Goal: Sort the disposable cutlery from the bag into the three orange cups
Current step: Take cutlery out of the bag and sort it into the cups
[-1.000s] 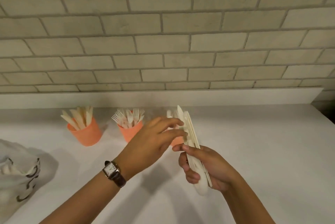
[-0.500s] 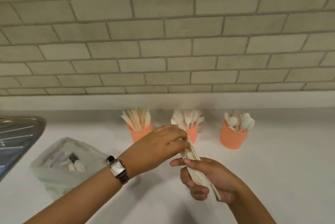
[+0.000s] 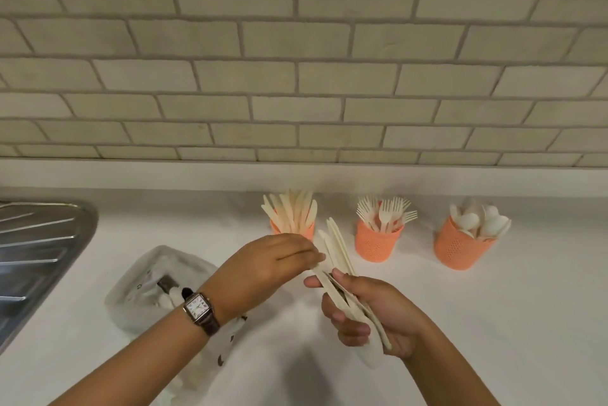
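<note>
My right hand (image 3: 371,310) grips a bundle of cream disposable cutlery (image 3: 339,257), its tips pointing up and away. My left hand (image 3: 266,264), with a wristwatch on its wrist, pinches one piece at the left side of that bundle. Three orange cups stand in a row behind: the left cup (image 3: 307,234) holds knives, the middle cup (image 3: 376,243) forks, the right cup (image 3: 460,249) spoons. The translucent plastic bag (image 3: 154,284) lies on the counter under my left forearm, with a few pieces inside.
A white countertop (image 3: 510,323) runs to a tiled wall (image 3: 296,76). A steel sink drainer (image 3: 36,251) sits at the left edge.
The view has swung left, bringing all three cups, the bag and the drainer into sight. My left fingers have closed on one piece of the bundle; my right hand keeps its grip.
</note>
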